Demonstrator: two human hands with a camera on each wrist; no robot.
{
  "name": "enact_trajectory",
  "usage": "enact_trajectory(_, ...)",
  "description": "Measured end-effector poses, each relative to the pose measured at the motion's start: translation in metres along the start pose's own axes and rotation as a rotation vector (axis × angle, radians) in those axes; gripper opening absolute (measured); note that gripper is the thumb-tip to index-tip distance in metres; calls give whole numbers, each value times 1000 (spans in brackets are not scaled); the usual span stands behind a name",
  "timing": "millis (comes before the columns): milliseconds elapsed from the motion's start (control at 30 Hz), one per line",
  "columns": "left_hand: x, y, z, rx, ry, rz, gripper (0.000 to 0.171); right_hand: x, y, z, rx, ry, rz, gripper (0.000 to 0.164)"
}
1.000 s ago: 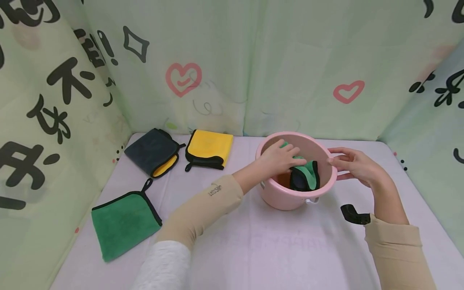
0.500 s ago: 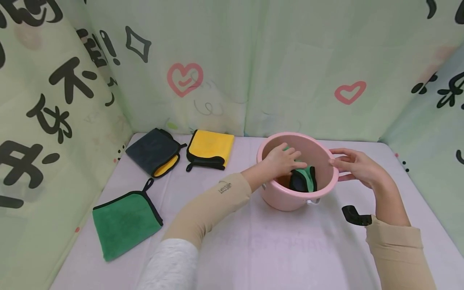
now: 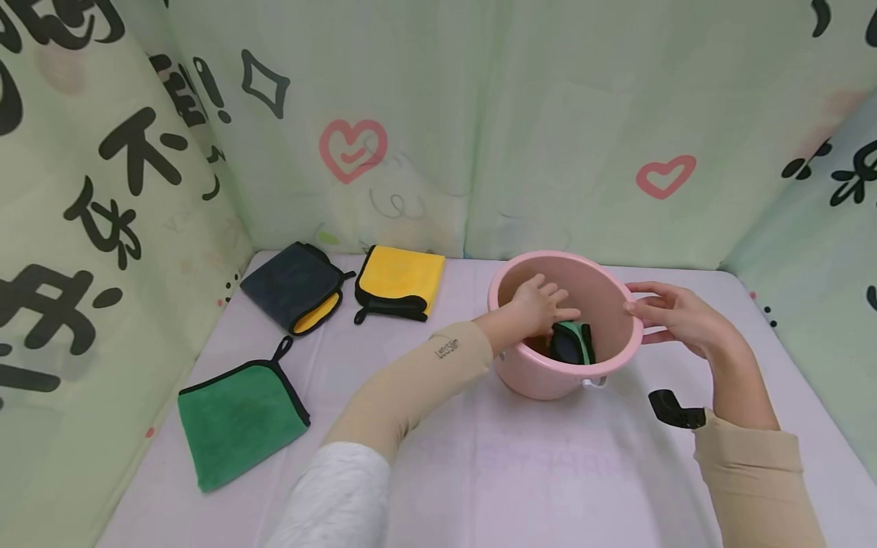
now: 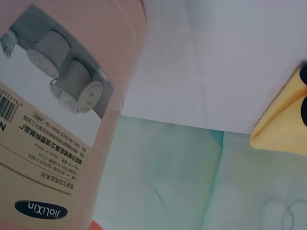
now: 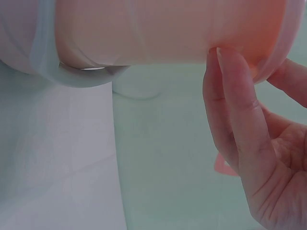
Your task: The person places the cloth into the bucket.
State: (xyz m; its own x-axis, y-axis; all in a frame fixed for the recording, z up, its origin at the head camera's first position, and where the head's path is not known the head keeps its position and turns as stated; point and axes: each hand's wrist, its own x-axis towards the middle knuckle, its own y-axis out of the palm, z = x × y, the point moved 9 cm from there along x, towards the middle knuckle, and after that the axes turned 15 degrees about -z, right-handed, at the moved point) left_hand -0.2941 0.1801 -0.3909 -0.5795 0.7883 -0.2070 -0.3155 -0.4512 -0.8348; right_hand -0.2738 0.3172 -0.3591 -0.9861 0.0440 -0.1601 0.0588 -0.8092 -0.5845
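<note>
A pink plastic bucket (image 3: 544, 384) stands upright at the back right of the table. My right hand (image 3: 674, 316) pinches its right rim, thumb on one side and fingers on the other; in the right wrist view the fingers of the right hand (image 5: 254, 129) lie against the outer wall. My left hand (image 3: 537, 306) reaches over the left rim into the bucket, fingers spread and mostly straight. Just below it a green cloth with dark trim (image 3: 572, 343) lies bunched inside; part is hidden by the hand. The left wrist view shows only the bucket's labelled side (image 4: 129, 43), not the hand.
On the left of the table lie a green cloth (image 3: 243, 422), a folded dark cloth with yellow lining (image 3: 294, 285) and a folded yellow cloth (image 3: 404, 274). Printed curtains (image 3: 562, 114) enclose the table's back and sides. The bucket's handle (image 5: 72, 79) hangs down.
My left hand has moved slightly right and down inside the bucket, its fingers spreading apart. The green cloth there has sunk lower, with less green showing. The right hand keeps its hold.
</note>
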Motion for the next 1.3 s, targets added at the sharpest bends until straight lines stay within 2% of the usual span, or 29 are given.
enact_trajectory(300,1,6,-2,9,-15,96,63,1,0,-1,13,3,-3,69)
enact_trajectory(533,-3,11,-1,-52,-56,182,61,0,-1,-2,9,4,-8,70)
enact_trajectory(700,-6,11,-1,-62,-55,215,62,0,-1,-1,12,-2,-8,69)
enact_trajectory(900,-6,10,0,-94,-47,181,64,1,1,-2,0,-5,-4,70)
enact_trajectory(1100,1,15,0,-140,-37,158,66,2,2,-2,-9,-10,-3,70)
enact_trajectory(1300,-3,7,2,-195,-29,46,60,0,1,-1,-11,-10,-1,69)
